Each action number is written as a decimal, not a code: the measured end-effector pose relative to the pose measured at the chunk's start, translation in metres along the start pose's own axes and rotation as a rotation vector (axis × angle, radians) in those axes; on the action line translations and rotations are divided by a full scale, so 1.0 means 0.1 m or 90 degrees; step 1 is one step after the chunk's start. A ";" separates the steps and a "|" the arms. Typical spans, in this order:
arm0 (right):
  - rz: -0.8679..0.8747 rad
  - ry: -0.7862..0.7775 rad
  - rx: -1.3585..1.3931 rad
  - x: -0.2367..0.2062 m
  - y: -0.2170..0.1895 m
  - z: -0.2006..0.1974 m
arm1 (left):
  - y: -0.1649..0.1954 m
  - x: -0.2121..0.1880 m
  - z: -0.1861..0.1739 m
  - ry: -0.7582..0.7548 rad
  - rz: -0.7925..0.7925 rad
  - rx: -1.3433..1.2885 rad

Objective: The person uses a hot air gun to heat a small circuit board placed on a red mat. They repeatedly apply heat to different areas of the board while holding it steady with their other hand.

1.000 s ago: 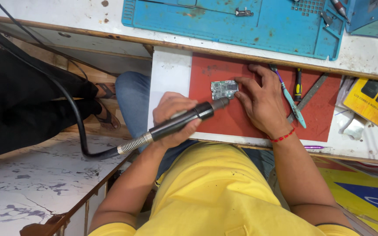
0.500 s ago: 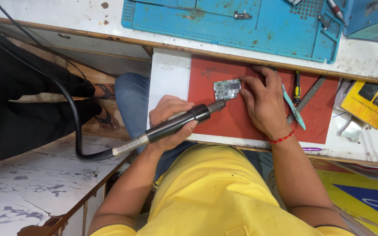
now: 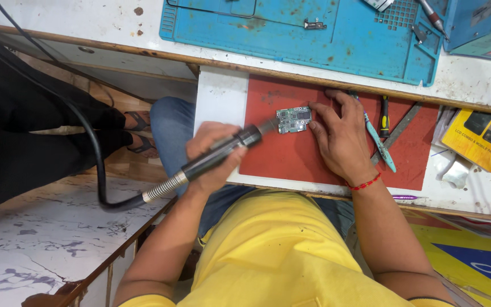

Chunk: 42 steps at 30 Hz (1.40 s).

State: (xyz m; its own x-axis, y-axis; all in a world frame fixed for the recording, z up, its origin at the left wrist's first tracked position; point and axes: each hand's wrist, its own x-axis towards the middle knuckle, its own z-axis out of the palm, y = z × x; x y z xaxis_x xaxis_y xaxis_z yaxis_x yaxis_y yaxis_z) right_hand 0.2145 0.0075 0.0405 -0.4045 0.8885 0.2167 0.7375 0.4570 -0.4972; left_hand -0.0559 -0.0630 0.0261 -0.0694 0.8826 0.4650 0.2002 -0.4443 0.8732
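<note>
My left hand [image 3: 214, 156] grips the black hot-air handpiece [image 3: 223, 152], its nozzle at the left edge of the small circuit board [image 3: 294, 119]. My right hand [image 3: 339, 139] pins the board's right side on the red mat [image 3: 291, 156]. Tweezers [image 3: 379, 139] and a screwdriver [image 3: 384, 116] lie just beside that hand.

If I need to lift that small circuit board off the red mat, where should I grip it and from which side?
Probably pinch the circuit board by its long near and far edges, coming from above. It lies flat on the red mat; the hot-air nozzle blocks one end, and the right hand pins the other.
</note>
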 end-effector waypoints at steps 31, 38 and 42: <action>-0.043 -0.015 -0.018 0.01 -0.03 -0.01 | -0.04 -0.04 0.05 0.020 -0.027 -0.002; -0.046 -0.026 -0.009 -0.03 0.01 0.03 | -0.03 -0.06 0.07 0.060 -0.126 -0.152; -0.048 -0.027 -0.010 -0.03 0.02 0.03 | -0.08 -0.07 0.07 -0.023 0.003 -0.010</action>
State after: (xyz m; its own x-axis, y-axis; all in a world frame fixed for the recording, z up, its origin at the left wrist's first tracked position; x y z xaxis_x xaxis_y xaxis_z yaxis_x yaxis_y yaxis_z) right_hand 0.2162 0.0058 0.0365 -0.4817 0.8491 0.2169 0.7123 0.5235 -0.4675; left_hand -0.0505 -0.0646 0.0151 -0.0334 0.8856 0.4632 0.1853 -0.4499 0.8737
